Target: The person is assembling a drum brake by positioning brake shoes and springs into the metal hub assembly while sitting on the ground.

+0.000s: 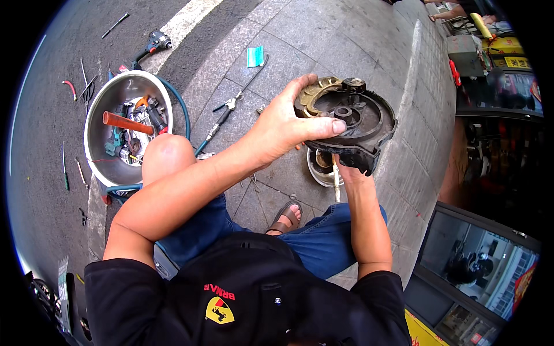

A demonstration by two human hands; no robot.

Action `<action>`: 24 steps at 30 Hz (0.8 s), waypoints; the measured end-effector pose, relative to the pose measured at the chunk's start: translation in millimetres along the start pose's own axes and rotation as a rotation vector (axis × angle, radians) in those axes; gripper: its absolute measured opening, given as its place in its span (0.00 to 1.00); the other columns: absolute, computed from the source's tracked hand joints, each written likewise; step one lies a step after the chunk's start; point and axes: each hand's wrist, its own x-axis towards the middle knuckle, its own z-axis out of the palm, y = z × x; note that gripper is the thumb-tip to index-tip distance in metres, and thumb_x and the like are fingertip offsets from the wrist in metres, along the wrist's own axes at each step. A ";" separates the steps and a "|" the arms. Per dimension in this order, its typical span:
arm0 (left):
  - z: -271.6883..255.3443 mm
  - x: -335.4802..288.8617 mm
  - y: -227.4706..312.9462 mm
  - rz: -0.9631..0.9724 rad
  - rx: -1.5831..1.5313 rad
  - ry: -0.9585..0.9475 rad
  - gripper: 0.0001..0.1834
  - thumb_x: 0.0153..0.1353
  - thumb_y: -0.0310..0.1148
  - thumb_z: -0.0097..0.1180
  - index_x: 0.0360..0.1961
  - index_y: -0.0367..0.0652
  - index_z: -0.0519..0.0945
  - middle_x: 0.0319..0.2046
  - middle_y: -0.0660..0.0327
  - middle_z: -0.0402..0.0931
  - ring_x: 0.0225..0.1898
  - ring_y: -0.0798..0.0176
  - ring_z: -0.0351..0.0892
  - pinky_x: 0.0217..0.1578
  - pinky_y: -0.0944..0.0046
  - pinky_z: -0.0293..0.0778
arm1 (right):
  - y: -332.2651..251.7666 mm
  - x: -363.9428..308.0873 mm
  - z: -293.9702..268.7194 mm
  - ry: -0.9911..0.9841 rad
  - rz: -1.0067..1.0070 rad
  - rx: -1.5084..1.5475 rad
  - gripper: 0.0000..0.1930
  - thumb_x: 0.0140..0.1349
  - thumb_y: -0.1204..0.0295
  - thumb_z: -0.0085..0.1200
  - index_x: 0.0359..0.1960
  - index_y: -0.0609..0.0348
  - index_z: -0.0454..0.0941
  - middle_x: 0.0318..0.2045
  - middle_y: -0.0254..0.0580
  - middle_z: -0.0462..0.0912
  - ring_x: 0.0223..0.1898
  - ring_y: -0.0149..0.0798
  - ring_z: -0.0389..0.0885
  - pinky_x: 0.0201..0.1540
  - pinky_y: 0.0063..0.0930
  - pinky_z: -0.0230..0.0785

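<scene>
My left hand [298, 118] grips the left side of a round, greasy black metal housing [378, 124]. It has a hub in its middle and a brass-coloured curved piece [313, 95] along its left edge. My thumb lies across the face, and the fingers wrap round the far side. Under the housing is my right hand [351, 171], its fingers hidden by it. A pale stick-like handle [337, 183] sticks out beside that wrist. Whether the right hand holds this handle, I cannot tell. Below, partly covered, stands a small metal bowl [314, 173].
A large steel basin [92, 106] with assorted tools stands left of my knee. A blue hose [183, 109] curves round it. An air blow gun [222, 118], a cordless driver [151, 49] and a turquoise packet [254, 57] lie on the ground. Glass-fronted cabinets [473, 259] line the right.
</scene>
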 end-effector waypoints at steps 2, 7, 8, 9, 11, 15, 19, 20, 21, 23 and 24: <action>-2.0 1.9 -0.1 -0.002 0.029 -0.018 0.54 0.45 0.45 0.70 0.66 0.25 0.56 0.58 0.43 0.68 0.60 0.54 0.68 0.62 0.61 0.62 | 0.3 0.9 -3.4 0.013 0.000 -0.024 0.25 0.65 0.58 0.54 0.57 0.62 0.69 0.51 0.45 0.78 0.50 0.43 0.80 0.55 0.37 0.74; -1.3 -2.1 2.2 -0.022 0.009 -0.021 0.53 0.44 0.45 0.70 0.66 0.26 0.57 0.58 0.43 0.67 0.60 0.54 0.68 0.61 0.61 0.62 | 1.5 -1.5 -10.7 0.014 -0.006 -0.075 0.28 0.64 0.55 0.55 0.58 0.63 0.68 0.53 0.46 0.78 0.51 0.42 0.80 0.55 0.37 0.74; -1.6 -2.7 3.5 -0.040 -0.016 -0.029 0.53 0.44 0.45 0.70 0.66 0.26 0.57 0.58 0.43 0.67 0.61 0.54 0.68 0.62 0.61 0.61 | 1.3 -2.0 -12.7 -0.007 -0.021 -0.104 0.28 0.64 0.55 0.55 0.58 0.63 0.68 0.52 0.46 0.78 0.50 0.42 0.80 0.54 0.37 0.75; -2.6 -2.8 2.8 -0.038 -0.016 -0.031 0.53 0.44 0.45 0.70 0.66 0.26 0.57 0.58 0.43 0.67 0.61 0.54 0.68 0.62 0.61 0.61 | 0.8 -2.9 -13.6 -0.028 -0.035 -0.134 0.28 0.64 0.56 0.56 0.58 0.63 0.68 0.52 0.46 0.78 0.49 0.42 0.80 0.54 0.36 0.75; -5.0 -1.5 0.6 -0.003 0.052 -0.010 0.58 0.42 0.46 0.73 0.66 0.25 0.54 0.54 0.43 0.72 0.55 0.55 0.74 0.57 0.63 0.68 | -1.3 -4.8 -11.7 -0.008 -0.028 -0.153 0.27 0.64 0.57 0.55 0.58 0.64 0.69 0.51 0.46 0.79 0.48 0.41 0.81 0.52 0.35 0.76; -3.3 -6.1 6.3 -0.010 0.057 -0.031 0.55 0.42 0.46 0.70 0.66 0.28 0.57 0.61 0.45 0.65 0.63 0.54 0.64 0.64 0.60 0.57 | -6.1 -11.7 0.4 0.065 0.004 -0.121 0.22 0.65 0.62 0.54 0.54 0.66 0.72 0.47 0.45 0.81 0.45 0.39 0.82 0.48 0.33 0.77; -2.7 -6.7 3.4 0.006 0.098 -0.020 0.55 0.41 0.46 0.70 0.67 0.28 0.57 0.62 0.45 0.64 0.64 0.54 0.63 0.65 0.60 0.56 | -9.1 -14.0 11.2 0.070 0.039 -0.048 0.21 0.65 0.63 0.54 0.54 0.64 0.72 0.47 0.44 0.81 0.44 0.38 0.82 0.48 0.31 0.78; -2.7 -7.3 3.2 0.008 0.098 -0.024 0.55 0.41 0.46 0.70 0.67 0.28 0.57 0.62 0.45 0.64 0.64 0.54 0.63 0.65 0.60 0.56 | -9.5 -14.6 11.8 0.081 0.045 -0.052 0.20 0.65 0.64 0.54 0.55 0.63 0.72 0.47 0.44 0.81 0.44 0.38 0.82 0.48 0.31 0.78; -2.8 -7.7 2.7 0.018 0.105 -0.019 0.55 0.41 0.46 0.70 0.67 0.28 0.57 0.62 0.45 0.64 0.64 0.54 0.63 0.65 0.60 0.56 | -9.3 -14.6 9.2 0.074 0.039 -0.078 0.20 0.66 0.64 0.53 0.55 0.62 0.71 0.48 0.43 0.81 0.45 0.38 0.83 0.48 0.31 0.78; -1.5 -8.9 3.5 0.032 0.112 -0.015 0.55 0.41 0.46 0.70 0.67 0.29 0.57 0.62 0.45 0.64 0.65 0.54 0.63 0.65 0.60 0.56 | -10.8 -14.9 10.6 0.079 0.044 -0.079 0.20 0.66 0.64 0.53 0.55 0.62 0.71 0.48 0.43 0.81 0.45 0.38 0.82 0.48 0.31 0.78; -0.1 -9.9 5.2 0.037 0.097 -0.012 0.55 0.41 0.45 0.70 0.67 0.29 0.57 0.62 0.45 0.64 0.65 0.54 0.63 0.65 0.60 0.56 | -11.6 -14.9 11.7 0.084 0.052 -0.079 0.20 0.66 0.64 0.52 0.55 0.63 0.71 0.48 0.43 0.81 0.45 0.38 0.82 0.48 0.31 0.78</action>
